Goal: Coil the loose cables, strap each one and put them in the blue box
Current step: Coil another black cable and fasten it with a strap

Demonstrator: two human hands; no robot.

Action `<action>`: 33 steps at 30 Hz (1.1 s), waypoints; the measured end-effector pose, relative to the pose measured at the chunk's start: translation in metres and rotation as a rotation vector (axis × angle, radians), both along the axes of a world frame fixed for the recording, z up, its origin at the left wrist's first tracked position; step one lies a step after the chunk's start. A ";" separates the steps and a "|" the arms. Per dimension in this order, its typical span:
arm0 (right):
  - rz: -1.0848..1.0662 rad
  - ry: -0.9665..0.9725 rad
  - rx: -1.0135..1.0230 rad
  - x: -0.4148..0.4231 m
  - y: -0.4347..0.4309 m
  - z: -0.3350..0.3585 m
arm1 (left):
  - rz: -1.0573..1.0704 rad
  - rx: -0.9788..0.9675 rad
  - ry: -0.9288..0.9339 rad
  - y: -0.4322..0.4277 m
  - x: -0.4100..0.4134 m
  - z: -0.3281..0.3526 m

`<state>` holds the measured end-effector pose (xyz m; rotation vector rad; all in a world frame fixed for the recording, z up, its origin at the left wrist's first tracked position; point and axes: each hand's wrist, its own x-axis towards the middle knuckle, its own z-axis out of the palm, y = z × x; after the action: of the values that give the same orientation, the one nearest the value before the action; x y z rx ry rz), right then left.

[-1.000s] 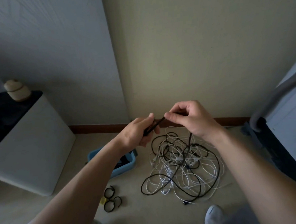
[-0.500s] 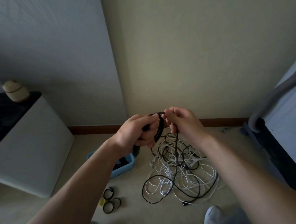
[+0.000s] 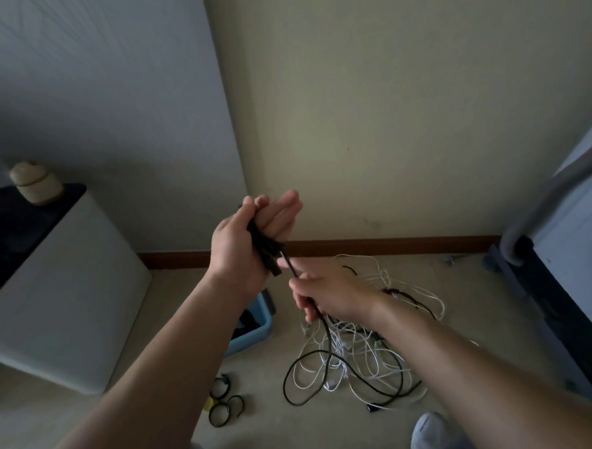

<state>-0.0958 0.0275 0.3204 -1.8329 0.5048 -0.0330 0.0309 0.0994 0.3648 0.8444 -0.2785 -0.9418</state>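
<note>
**Left hand** (image 3: 241,253): raised, fingers near straight and pointing up. The thumb appears to pin several gathered loops of the black cable (image 3: 263,246) against the palm, though the dim light blurs the exact hold.

**Right hand** (image 3: 332,296): lower, fingers curled, pinching the same cable's free run just below the loops.

**Cable axis:** slants down and right from the left palm, through the right fingers, into the cable pile (image 3: 361,354) on the floor. The uncoiled slack lies below the right hand, which is the nearer one.

**Blue box** (image 3: 256,338): on the floor beneath the left forearm.

**Straps** (image 3: 226,403): black rings near the box.

**Change:** half a second ago both hands met level on one small loop. Now the left is higher and the right has slid down the run.
</note>
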 end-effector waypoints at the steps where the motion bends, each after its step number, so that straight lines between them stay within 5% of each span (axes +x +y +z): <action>1: 0.026 0.002 -0.023 0.001 0.002 0.000 | 0.043 0.028 -0.043 0.000 0.005 -0.002; 7: -0.104 -0.199 -0.031 0.001 0.006 0.010 | 0.167 0.248 -0.480 -0.003 0.016 -0.020; 15: -0.234 -0.390 -0.050 -0.011 -0.024 0.029 | -0.074 0.393 -0.931 0.002 -0.003 -0.033; 23: -0.318 -0.553 0.084 -0.022 -0.045 0.033 | -0.513 0.278 -0.651 0.001 -0.012 -0.021; 33: -0.468 -0.443 -0.088 -0.020 -0.055 0.027 | -0.556 0.254 -0.618 0.006 -0.020 -0.005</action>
<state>-0.1162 -0.0271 0.3474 -1.6872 0.6074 -0.7708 0.0112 0.1050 0.3598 1.3232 -0.9794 -1.2257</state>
